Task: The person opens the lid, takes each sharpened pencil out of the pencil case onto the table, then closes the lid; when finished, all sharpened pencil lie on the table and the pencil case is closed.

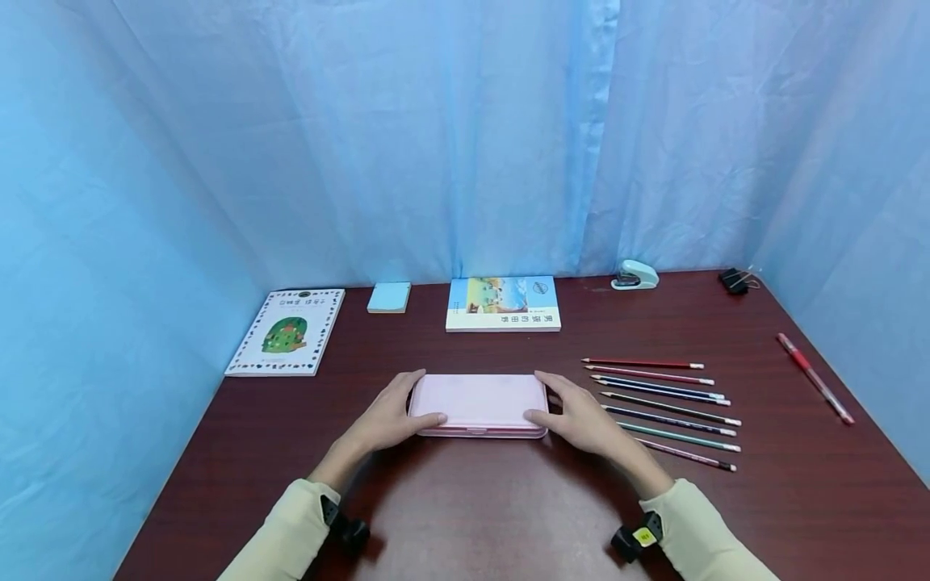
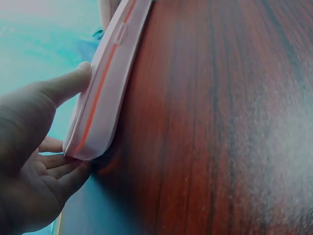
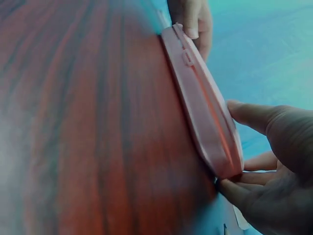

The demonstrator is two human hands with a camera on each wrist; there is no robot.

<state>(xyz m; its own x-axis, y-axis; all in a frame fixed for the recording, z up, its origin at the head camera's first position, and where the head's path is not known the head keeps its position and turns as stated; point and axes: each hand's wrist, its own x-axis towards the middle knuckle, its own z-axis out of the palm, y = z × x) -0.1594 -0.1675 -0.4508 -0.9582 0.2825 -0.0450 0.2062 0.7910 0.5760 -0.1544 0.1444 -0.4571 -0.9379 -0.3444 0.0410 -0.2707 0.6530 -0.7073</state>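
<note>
A pink pencil case (image 1: pixel 479 399) lies lengthwise before me, its lid down and its small front latch (image 2: pixel 121 33) toward me. My left hand (image 1: pixel 388 415) holds its left end, thumb over the top front edge and fingers round the end. At the opposite end my right hand (image 1: pixel 581 415) grips it the same way. In the left wrist view, fingertips reach low at the case's corner. The right wrist view has the right thumb (image 3: pixel 249 113) against the lid edge, with the left hand (image 3: pixel 193 22) at the far end.
Several pencils (image 1: pixel 679 436) lie in a row right of the case, close to my right hand. Farther right is a red pen (image 1: pixel 814 378). Along the back are books (image 1: pixel 503 304), a sticky-note pad (image 1: pixel 389 297), a stapler (image 1: pixel 636 275) and a binder clip (image 1: pixel 734 281).
</note>
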